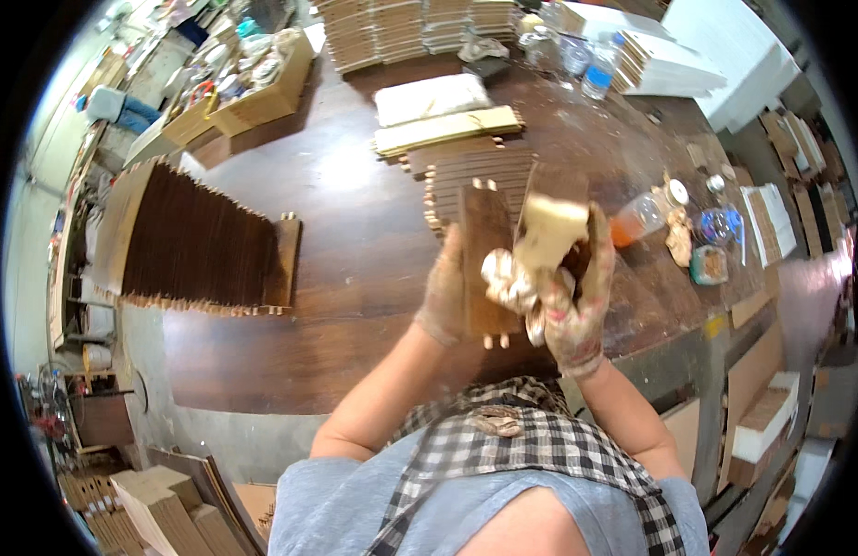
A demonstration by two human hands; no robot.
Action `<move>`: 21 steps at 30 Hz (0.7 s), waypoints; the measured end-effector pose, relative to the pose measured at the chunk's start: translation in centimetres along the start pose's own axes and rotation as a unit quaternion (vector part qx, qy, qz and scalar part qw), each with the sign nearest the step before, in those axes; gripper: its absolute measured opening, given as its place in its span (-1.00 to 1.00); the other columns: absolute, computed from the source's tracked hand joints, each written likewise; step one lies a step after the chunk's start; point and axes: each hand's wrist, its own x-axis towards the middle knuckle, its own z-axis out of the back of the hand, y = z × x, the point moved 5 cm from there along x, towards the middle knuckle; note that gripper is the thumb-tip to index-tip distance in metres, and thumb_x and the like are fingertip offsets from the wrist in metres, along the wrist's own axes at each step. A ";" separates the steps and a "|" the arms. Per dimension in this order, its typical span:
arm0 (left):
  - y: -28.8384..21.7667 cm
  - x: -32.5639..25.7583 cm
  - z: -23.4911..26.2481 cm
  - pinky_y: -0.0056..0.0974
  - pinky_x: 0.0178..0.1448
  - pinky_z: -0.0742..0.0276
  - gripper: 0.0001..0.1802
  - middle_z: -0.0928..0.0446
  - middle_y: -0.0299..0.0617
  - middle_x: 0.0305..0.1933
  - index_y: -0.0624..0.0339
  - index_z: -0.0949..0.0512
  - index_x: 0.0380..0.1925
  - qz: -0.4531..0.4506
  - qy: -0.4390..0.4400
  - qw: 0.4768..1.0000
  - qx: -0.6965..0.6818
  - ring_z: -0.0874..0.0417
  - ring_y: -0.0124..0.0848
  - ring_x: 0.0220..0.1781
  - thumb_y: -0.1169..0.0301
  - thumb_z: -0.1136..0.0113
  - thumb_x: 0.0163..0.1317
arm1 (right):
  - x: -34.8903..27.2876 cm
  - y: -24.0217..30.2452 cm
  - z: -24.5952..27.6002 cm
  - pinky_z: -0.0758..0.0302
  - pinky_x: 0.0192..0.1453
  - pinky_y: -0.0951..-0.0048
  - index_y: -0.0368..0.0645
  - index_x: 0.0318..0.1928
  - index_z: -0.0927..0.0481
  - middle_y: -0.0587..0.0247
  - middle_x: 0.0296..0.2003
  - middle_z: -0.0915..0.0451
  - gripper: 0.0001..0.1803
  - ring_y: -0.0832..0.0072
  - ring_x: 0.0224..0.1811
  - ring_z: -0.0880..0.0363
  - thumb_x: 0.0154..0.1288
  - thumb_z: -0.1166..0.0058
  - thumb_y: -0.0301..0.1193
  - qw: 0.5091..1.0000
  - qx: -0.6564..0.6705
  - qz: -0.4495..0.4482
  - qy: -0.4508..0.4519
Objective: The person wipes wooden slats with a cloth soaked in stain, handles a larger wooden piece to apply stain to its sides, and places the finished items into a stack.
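My left hand (pixel 442 295), in a pale stained glove, grips a dark brown wooden board (pixel 483 241) by its left side. Short pale dowels stick out of both ends of this board. A crumpled whitish rag (pixel 508 280) lies against the board's right face. My right hand (pixel 577 324), gloved too, is closed around the rag and a second piece of wood (pixel 551 232) with a pale, blurred face. Its exact shape cannot be made out. Just beyond, a row of dark doweled slats (pixel 489 171) lies flat on the table (pixel 355 343).
A long row of dark doweled boards (pixel 188 236) stands at left. Beyond the slats are pale strips (pixel 447 132) and a white bundle (pixel 431 97). On the right are a bottle of orange liquid (pixel 635 221), a jar (pixel 709 265) and bottles. Boxes of supplies (pixel 262 93) and stacked boards (pixel 373 37) stand behind.
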 end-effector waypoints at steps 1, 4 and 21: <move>-0.2 0.0 1.4 -0.11 0.22 -0.69 -0.27 -0.51 -0.02 0.23 0.14 -0.27 0.40 -0.013 -0.010 1.000 -0.018 -0.62 -0.18 0.22 -0.22 0.30 0.56 | -0.3 0.7 -0.7 -0.43 0.47 0.18 -0.21 0.58 -0.01 0.04 0.46 -0.20 -0.15 0.22 0.41 -0.36 0.47 -0.17 -0.28 0.996 0.089 -0.009 0.013; -3.6 -2.9 4.0 -0.15 0.11 -0.73 -0.45 -0.60 -0.10 0.06 0.06 -0.40 0.34 -0.080 -0.100 0.990 0.066 -0.67 -0.27 0.06 -0.05 0.07 0.57 | -2.0 -1.3 -0.2 -0.45 0.42 0.21 -0.20 0.58 -0.02 0.05 0.35 -0.33 -0.10 0.27 0.34 -0.42 0.41 -0.26 -0.32 0.980 0.177 -0.084 -0.040; -23.2 -11.7 21.4 0.21 0.24 -0.47 -0.23 -0.26 -0.11 0.54 -0.34 -0.21 0.53 -0.009 -0.530 0.124 0.839 -0.43 0.09 0.39 0.02 -0.25 0.35 | -4.3 -5.2 3.7 -0.33 0.46 0.27 -0.27 0.53 -0.15 0.09 0.35 -0.36 -0.21 0.34 0.37 -0.38 0.43 -0.22 -0.36 0.977 0.117 -0.176 -0.036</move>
